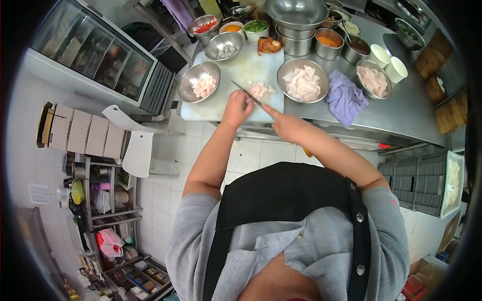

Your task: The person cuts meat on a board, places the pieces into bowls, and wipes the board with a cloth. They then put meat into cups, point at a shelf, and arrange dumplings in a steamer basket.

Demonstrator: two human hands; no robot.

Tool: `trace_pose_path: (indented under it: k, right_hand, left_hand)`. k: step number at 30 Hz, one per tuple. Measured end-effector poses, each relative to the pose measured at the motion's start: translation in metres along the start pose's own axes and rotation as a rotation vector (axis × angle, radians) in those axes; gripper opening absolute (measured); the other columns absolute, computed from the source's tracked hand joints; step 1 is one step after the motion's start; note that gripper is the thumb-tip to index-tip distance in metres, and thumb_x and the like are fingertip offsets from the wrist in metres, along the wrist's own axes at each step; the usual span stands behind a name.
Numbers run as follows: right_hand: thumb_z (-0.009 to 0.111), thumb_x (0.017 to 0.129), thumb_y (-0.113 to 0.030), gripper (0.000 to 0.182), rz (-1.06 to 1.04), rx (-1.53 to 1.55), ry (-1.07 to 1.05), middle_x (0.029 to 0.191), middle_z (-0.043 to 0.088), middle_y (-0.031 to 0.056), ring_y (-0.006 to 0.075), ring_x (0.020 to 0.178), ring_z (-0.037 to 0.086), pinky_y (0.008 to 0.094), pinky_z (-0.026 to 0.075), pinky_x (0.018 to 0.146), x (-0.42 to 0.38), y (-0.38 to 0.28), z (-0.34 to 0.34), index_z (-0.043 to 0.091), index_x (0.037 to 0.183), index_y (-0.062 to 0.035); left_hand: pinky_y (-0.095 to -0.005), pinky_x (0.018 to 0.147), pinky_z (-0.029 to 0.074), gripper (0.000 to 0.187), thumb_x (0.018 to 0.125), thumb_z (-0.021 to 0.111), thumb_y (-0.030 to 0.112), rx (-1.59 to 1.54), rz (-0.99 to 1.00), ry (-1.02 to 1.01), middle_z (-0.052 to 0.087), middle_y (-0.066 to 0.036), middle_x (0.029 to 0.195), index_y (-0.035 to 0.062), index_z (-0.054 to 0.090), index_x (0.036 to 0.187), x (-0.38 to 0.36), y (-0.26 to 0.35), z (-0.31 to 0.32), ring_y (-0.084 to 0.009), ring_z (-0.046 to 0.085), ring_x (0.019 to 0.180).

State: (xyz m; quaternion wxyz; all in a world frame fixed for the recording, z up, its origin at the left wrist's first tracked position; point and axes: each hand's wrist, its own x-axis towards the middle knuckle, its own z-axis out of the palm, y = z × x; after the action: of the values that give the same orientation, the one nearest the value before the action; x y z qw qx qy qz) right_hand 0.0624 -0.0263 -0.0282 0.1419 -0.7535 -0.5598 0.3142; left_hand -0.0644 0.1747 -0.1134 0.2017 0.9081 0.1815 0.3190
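My right hand (282,123) is closed round the handle of a knife (247,93), whose blade points up and left over the white cutting board (201,111). Beside the blade, my left hand (237,108) has its fingers curled; what they hold, if anything, is too small to tell. Cut pale meat pieces (260,90) lie on the board just beyond the knife. A steel bowl (187,83) with more cut pieces stands on the board's left part. Right of the board, another steel bowl (303,100) holds larger pale meat pieces.
A purple cloth (346,97) and a third bowl of meat (374,82) are on the steel counter to the right. Along the back stand stacked steel bowls (296,46), sauce containers (329,44) and a browned food piece (269,45). A white chair (137,153) is at the left.
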Motion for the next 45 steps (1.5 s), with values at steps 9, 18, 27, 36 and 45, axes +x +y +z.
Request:
trace_pose_path:
  k: [9, 18, 27, 36, 45]
  right_hand:
    - [0.048, 0.097, -0.017, 0.069, -0.036, 0.039, 0.034, 0.089, 0.067, 0.0248, 0.0393, 0.081, 0.066, 0.0493, 0.051, 0.077, 0.005, 0.009, 0.013, 0.014, 0.157, -0.028]
    - [0.049, 0.097, -0.019, 0.067, 0.01, 0.061, 0.027, 0.085, 0.066, 0.0243, 0.0396, 0.076, 0.065, 0.0493, 0.051, 0.075, -0.005, 0.005, 0.003, 0.017, 0.156, -0.0278]
    - [0.049, 0.097, -0.019, 0.066, -0.041, 0.018, 0.025, 0.083, 0.066, 0.0235, 0.0389, 0.076, 0.065, 0.0502, 0.051, 0.074, -0.037, 0.0, -0.001, 0.019, 0.156, -0.0264]
    - [0.048, 0.097, -0.018, 0.067, 0.002, -0.012, -0.024, 0.087, 0.067, 0.0247, 0.0386, 0.079, 0.066, 0.0504, 0.051, 0.075, -0.03, -0.013, -0.005, 0.018, 0.156, -0.0256]
    - [0.049, 0.095, -0.013, 0.072, 0.006, -0.034, 0.038, 0.088, 0.067, 0.0237, 0.0383, 0.079, 0.066, 0.0481, 0.052, 0.074, 0.026, -0.015, 0.015, 0.016, 0.157, -0.0269]
  left_hand:
    - [-0.0435, 0.086, 0.046, 0.021, 0.077, 0.071, 0.01, 0.02, -0.052, 0.03, 0.059, -0.013, 0.097, 0.0045, 0.058, 0.093, -0.002, 0.002, 0.003, -0.0368, 0.054, 0.097]
    - [-0.0395, 0.089, 0.046, 0.041, 0.074, 0.076, 0.011, -0.035, -0.118, 0.02, 0.054, -0.017, 0.105, 0.0019, 0.051, 0.105, -0.002, 0.005, -0.011, -0.0339, 0.054, 0.102]
    - [-0.0419, 0.094, 0.045, 0.035, 0.075, 0.075, 0.013, 0.042, -0.041, -0.012, 0.054, -0.016, 0.11, 0.0047, 0.054, 0.102, -0.019, 0.001, -0.022, -0.0361, 0.052, 0.108]
    - [-0.0417, 0.084, 0.049, 0.021, 0.075, 0.072, 0.008, 0.036, 0.005, 0.06, 0.061, -0.011, 0.097, 0.0056, 0.059, 0.091, -0.011, 0.001, -0.007, -0.034, 0.057, 0.097]
    - [-0.041, 0.082, 0.048, 0.018, 0.075, 0.073, 0.006, 0.02, -0.019, 0.058, 0.061, -0.011, 0.092, 0.0047, 0.06, 0.087, -0.008, 0.002, -0.002, -0.0338, 0.057, 0.093]
